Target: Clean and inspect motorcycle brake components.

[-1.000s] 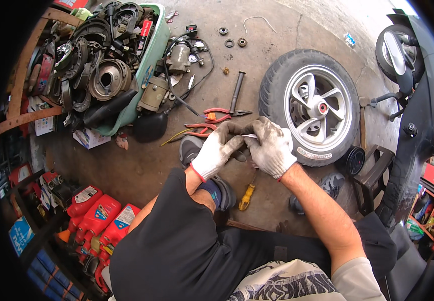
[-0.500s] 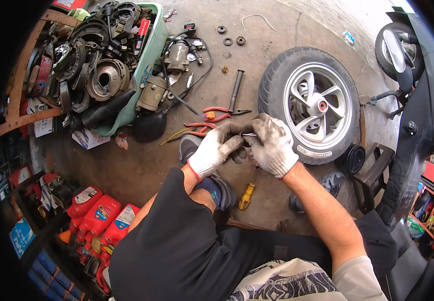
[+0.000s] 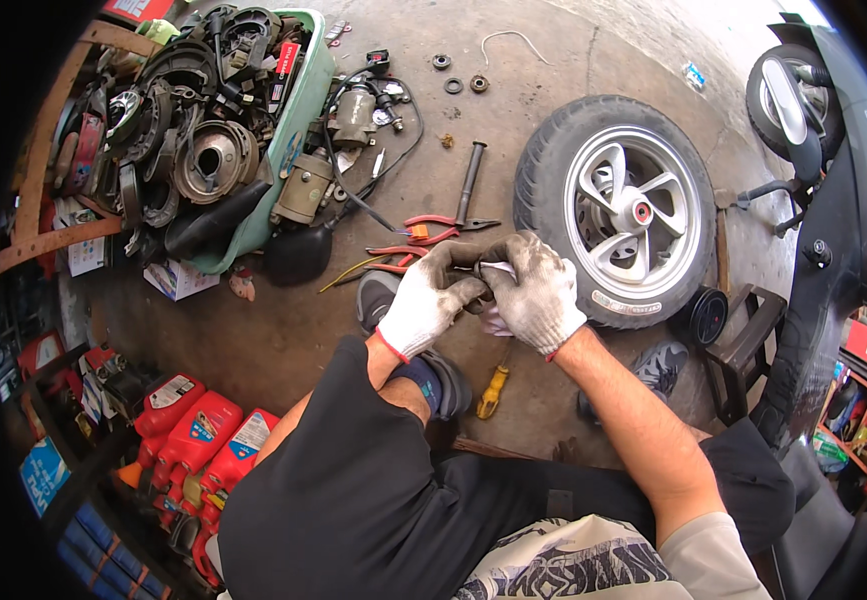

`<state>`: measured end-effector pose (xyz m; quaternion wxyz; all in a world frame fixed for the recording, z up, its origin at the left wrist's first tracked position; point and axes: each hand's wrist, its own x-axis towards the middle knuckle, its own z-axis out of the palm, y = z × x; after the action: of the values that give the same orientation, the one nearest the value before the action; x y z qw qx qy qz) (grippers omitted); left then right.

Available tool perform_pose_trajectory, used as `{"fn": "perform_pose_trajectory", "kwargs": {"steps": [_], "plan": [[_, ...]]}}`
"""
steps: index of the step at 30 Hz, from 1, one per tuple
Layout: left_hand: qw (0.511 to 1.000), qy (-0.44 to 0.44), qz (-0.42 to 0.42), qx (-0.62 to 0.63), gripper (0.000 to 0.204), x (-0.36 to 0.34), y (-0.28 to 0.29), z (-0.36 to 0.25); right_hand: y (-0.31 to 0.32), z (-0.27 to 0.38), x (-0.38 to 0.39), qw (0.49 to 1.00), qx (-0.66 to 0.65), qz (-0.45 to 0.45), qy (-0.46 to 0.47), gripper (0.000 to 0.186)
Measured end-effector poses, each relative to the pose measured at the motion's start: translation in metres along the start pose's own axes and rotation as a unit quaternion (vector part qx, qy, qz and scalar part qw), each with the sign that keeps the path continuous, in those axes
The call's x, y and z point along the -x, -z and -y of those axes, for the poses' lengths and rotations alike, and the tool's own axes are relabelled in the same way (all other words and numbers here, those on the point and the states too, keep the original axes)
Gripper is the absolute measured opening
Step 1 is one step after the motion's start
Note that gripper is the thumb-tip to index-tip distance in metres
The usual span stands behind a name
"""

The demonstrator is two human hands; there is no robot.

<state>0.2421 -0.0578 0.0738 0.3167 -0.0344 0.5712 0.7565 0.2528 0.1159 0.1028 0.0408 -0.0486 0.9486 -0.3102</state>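
Observation:
My left hand (image 3: 433, 295) and my right hand (image 3: 533, 295), in grimy white knit gloves, meet in the middle, fingers curled around a small item I cannot make out. A pale cloth or paper (image 3: 495, 320) shows between and below them. Just beyond lie two red-handled pliers (image 3: 433, 228) (image 3: 402, 259), one with an orange piece (image 3: 418, 231) by it, and a long metal bolt (image 3: 471, 182). A yellow-handled screwdriver (image 3: 493, 392) lies below my hands. A detached wheel (image 3: 641, 214) with silver spokes lies to the right.
A green bin (image 3: 307, 110) of metal parts and cabled cylinders (image 3: 352, 118) are upper left; several small rings (image 3: 479, 84) lie beyond. Red jugs (image 3: 196, 437) stand lower left. A scooter (image 3: 858, 200) and black stool (image 3: 748, 345) are at right. My shoes (image 3: 658, 372) rest on the floor.
My hands have shifted slightly left and closer together, the fingers more bunched. More of the pale cloth or paper now shows below them.

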Motion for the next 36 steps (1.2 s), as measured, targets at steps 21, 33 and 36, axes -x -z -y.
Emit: {"fn": "perform_pose_trajectory", "kwargs": {"steps": [21,33,36], "plan": [[0.996,0.064,0.055,-0.021,0.035,-0.002,0.005,-0.014,0.009,-0.001,-0.008,0.997,-0.051,-0.009,0.049,0.012],[0.984,0.098,0.134,0.061,0.049,-0.001,0.019,0.0,0.016,0.001,-0.008,0.98,-0.141,-0.042,0.135,0.017],[0.973,0.143,0.099,0.149,0.048,0.001,0.017,0.002,0.019,-0.006,-0.002,0.963,-0.263,0.035,0.054,0.021]]}}
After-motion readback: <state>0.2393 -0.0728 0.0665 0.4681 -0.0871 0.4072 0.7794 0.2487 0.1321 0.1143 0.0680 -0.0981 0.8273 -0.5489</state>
